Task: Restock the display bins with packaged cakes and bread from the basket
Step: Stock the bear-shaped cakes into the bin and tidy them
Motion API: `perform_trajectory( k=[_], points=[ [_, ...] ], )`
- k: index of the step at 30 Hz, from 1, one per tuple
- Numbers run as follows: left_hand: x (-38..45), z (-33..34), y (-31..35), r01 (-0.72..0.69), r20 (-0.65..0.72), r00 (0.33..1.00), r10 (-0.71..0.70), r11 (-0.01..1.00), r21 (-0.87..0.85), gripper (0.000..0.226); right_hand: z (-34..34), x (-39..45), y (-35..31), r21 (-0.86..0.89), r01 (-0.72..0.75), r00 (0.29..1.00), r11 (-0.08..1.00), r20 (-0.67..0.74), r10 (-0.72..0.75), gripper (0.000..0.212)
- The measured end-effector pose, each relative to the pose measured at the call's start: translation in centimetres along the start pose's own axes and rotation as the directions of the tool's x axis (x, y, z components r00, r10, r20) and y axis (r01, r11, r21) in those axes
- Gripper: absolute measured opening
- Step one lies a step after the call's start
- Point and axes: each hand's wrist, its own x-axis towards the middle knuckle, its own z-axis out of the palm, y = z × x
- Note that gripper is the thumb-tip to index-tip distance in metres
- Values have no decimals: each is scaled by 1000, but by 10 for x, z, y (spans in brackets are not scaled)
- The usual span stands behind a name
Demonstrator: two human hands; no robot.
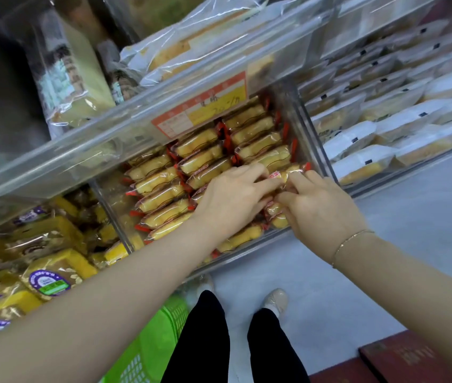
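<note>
**Crowded corner, loose wrappers**

Both hands are down in the clear bin [318, 150] at its near right corner. The left hand [233, 200] lies across the rows with fingers reaching onto a packaged cake [288, 174]; the right hand [318, 208] pinches that same pack. The rows look tight, so forcing it in could crush it or pop a neighbour over the front wall. The green basket [150, 349] waits on the floor by the feet
</note>
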Motion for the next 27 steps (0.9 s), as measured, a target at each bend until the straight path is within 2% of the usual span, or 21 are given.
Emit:
perform_trajectory(
  k=[2,5,10,14,16,19,22,25,27],
  points=[
    [2,-1,-6,-6,15,1000,6,1000,23,32,3,-4,0,-41,29,998,999,-46,-31,10],
    [7,0,-7,68,24,997,-69,997,45,32,6,-4,0,-24,35,991,999,-125,-38,12],
    [-2,-1,-1,54,-11,998,-54,998,-32,33,10,9,-6,6,47,983,999,-176,-46,10],
    [-3,-9,-7,125,-118,984,-130,991,-48,33,7,10,-3,92,13,983,996,-186,4,28],
    [-5,-4,-4,164,-102,980,-169,985,-53,39,6,8,-4,70,-23,985,997,-167,35,40],
    [-12,11,10,171,-8,985,-173,983,-72,46,8,8,-2,-3,3,998,1000,-61,-3,43],
    [-15,20,18,183,-2,983,-184,978,-104,46,11,12,-7,74,-95,994,993,56,91,41],
    [-17,19,11,147,23,989,-146,989,-18,48,13,13,-17,113,-177,983,978,79,168,47],
    [-17,16,10,173,59,983,-172,985,-14,48,6,16,-17,126,-214,975,969,93,203,44]
  ],
)
